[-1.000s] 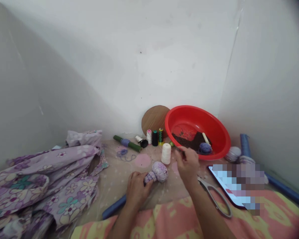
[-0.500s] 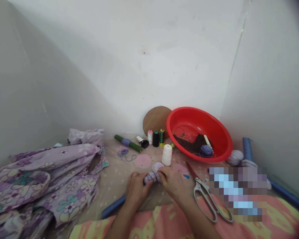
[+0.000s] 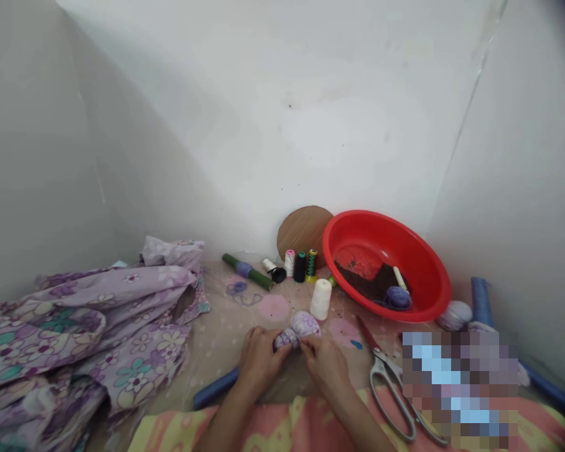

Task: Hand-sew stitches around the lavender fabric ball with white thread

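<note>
A small floral cloth bundle (image 3: pixel 306 323), pale lilac with a rounded ball at its far end and a narrower wrapped part, lies between both hands. My left hand (image 3: pixel 258 359) is closed around the narrower part. Beside the base of the ball, my right hand (image 3: pixel 327 365) has its thumb and finger pinched together. What those fingertips hold is too small to make out. A blue tube (image 3: pixel 215 388) runs out from under my left hand toward the lower left; whether it joins the bundle is hidden. A cone of white thread (image 3: pixel 321 300) stands just beyond the bundle.
Floral cloth (image 3: pixel 136 333) is heaped at the left. Large scissors (image 3: pixel 390 383) lie at the right near a blurred patch. A red basin (image 3: pixel 426 248) leans at the back, with a purple yarn ball inside. Thread spools (image 3: pixel 300 268) and a green stick (image 3: pixel 258 276) lie along the wall.
The camera view has shifted, so the surroundings sit lower and to the right. My right fingers have moved from the ball's side down toward its base, leaving more of the ball showing.
</note>
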The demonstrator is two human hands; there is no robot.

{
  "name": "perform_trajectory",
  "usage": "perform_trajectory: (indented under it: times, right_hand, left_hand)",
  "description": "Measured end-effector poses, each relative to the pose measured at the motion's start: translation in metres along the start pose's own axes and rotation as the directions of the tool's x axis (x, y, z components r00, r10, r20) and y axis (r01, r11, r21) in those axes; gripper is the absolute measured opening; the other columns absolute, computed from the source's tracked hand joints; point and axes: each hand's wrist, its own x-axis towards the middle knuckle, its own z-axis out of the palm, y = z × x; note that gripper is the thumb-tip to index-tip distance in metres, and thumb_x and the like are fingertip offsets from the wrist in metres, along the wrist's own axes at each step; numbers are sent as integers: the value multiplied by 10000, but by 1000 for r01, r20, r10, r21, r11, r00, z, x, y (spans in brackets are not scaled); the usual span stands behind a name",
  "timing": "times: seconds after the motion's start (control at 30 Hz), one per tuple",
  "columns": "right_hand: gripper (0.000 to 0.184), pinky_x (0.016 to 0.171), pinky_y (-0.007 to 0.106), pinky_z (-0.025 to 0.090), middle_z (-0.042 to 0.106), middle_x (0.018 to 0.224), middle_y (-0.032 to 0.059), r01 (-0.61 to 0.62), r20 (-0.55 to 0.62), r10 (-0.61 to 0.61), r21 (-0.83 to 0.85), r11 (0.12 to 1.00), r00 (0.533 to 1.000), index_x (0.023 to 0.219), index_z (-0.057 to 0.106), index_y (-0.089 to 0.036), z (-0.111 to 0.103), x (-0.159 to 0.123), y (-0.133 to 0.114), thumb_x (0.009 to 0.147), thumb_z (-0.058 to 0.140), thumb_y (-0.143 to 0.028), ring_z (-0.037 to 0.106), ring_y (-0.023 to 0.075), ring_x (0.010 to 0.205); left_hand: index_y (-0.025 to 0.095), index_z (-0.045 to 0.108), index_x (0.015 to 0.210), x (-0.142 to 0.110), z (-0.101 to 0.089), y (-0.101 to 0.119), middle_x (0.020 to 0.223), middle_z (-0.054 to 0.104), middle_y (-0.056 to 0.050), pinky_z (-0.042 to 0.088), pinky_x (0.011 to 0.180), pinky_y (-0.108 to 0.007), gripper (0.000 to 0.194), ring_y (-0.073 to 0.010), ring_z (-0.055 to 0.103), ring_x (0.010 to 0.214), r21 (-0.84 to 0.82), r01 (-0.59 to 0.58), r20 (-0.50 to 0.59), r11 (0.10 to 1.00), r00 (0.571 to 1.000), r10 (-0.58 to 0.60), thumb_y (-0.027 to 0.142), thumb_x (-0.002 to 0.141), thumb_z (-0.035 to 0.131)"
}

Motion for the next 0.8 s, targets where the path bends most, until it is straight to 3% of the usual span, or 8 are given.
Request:
perform_trajectory:
  times: [0.23,0.8]
  right_hand:
    - [253,556,223,333,667,788,33,-1,51,1,5,1000,999,819,651,-298,4,-2,-1,776,407,-249,598,174,761]
    - [275,629,208,372,672,798,45,37,47,-42,101,994,998,810,667,-241,7,1,1,757,404,-183,592,156,769]
  left_hand:
    - [243,582,1025,-1,-4,4,909,598,-58,291,818,-280,410,-199,473,904,5,13,22,1000,1000,-13,454,714,419]
    - [253,589,1011,0,0,1,883,596,-59,306,784,-274,409,-198,482,879,17,4,-6,1000,1000,-4,473,708,424]
